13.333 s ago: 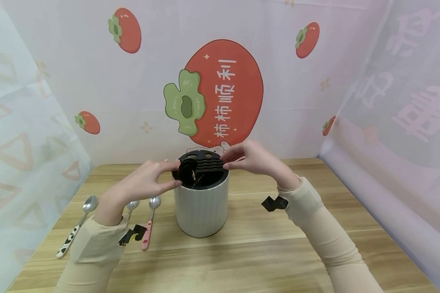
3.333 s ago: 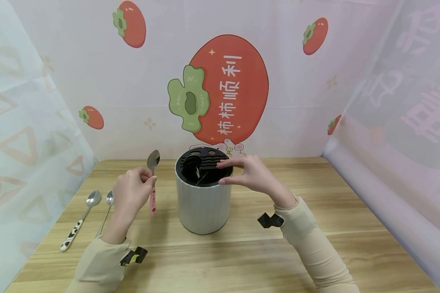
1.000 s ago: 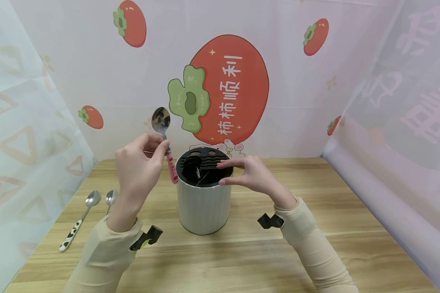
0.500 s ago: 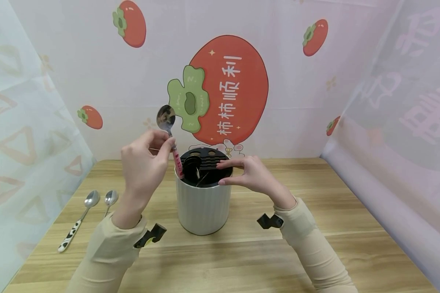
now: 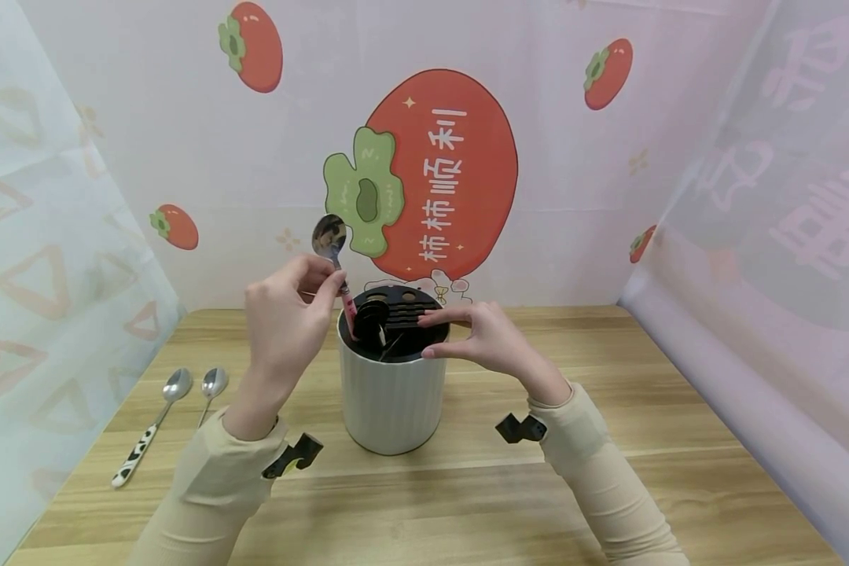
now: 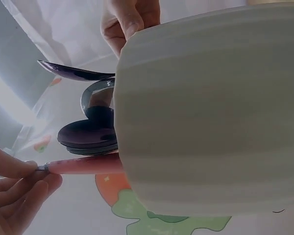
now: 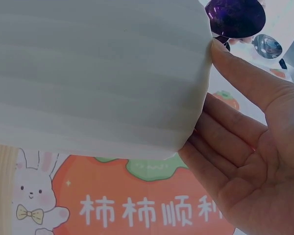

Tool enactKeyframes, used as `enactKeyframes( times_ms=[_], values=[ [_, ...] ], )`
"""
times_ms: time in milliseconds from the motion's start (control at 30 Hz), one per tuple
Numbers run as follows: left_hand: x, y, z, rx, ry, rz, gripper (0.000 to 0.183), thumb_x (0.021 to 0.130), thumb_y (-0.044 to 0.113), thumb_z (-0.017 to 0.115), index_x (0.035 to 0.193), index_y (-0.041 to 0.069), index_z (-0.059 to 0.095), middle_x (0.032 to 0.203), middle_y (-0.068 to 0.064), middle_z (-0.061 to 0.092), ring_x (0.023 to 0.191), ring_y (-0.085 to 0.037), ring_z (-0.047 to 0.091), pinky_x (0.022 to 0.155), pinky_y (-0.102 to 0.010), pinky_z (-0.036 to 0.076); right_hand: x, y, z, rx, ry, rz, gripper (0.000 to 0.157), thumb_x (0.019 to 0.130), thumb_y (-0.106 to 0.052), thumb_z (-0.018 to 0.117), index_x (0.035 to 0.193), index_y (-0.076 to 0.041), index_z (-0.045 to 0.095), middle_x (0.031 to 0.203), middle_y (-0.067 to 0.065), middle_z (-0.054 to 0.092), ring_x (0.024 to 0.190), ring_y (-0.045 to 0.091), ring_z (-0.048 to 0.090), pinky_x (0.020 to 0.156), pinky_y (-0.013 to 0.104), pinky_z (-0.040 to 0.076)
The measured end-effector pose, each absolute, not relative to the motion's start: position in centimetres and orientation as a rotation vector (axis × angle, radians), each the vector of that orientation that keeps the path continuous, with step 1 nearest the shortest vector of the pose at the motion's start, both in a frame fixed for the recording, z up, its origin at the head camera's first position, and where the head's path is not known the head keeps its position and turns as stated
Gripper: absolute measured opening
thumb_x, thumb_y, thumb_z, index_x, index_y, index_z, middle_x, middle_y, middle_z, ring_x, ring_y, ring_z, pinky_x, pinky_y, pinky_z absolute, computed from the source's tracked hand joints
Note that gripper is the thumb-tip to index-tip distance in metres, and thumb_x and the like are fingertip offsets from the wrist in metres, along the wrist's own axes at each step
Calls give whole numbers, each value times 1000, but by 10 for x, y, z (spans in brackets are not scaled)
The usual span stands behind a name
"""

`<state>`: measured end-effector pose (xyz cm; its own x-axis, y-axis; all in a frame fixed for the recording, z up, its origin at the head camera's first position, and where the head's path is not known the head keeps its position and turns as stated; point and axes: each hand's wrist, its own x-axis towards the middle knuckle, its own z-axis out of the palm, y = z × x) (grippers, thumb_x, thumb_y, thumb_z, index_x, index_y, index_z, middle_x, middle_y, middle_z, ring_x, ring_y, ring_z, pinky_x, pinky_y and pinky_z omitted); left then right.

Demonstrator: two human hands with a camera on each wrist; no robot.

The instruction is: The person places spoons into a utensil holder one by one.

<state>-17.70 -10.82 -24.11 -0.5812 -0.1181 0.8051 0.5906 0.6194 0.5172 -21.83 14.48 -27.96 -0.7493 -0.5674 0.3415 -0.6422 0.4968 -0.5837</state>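
My left hand (image 5: 286,322) pinches a metal spoon (image 5: 329,237) at its neck, bowl up. Its pink handle (image 6: 88,165) points down, the lower end inside the left part of the utensil holder (image 5: 392,405). This holder is a ribbed white cylinder with a black slotted top. Several dark spoons (image 6: 88,136) stick out of it beside the pink handle. At the holder's right rim is my right hand (image 5: 495,342), thumb in front and fingers farther back. The right wrist view shows its thumb and fingers against the cylinder wall (image 7: 98,78).
A spoon with a cow-patterned handle (image 5: 138,453) lies at the left of the wooden table (image 5: 509,503). Beside it lies a smaller metal spoon (image 5: 214,383), partly hidden by the left forearm. A printed cloth backdrop (image 5: 552,196) stands behind the holder.
Earlier my left hand was at the holder and the pink spoon lay on the table. It has since picked up that spoon, carried it right and lowered its handle into the holder. The right hand stays.
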Motion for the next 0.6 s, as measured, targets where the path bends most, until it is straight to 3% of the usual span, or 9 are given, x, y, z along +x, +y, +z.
enactKeyframes(
  times_ms=[367, 600],
  values=[
    [-179, -108, -244, -382, -2026, -1007, 8, 84, 9, 68, 81, 1, 68, 70, -7, 71, 59, -16, 65, 57, -4, 42, -219, 145, -281, 1054, -2633, 1079, 40, 74, -35, 80, 111, -22, 71, 119, -5, 67, 116, 6, 58, 101, 31, 45],
    [-181, -110, -248, -375, -2090, -963, 8, 86, 10, 66, 82, 3, 68, 70, -5, 70, 62, -16, 66, 58, -20, 49, -220, 145, -280, 1055, -2631, 1078, 40, 74, -35, 80, 111, -22, 71, 119, -5, 67, 116, 5, 58, 101, 30, 45]
  ],
)
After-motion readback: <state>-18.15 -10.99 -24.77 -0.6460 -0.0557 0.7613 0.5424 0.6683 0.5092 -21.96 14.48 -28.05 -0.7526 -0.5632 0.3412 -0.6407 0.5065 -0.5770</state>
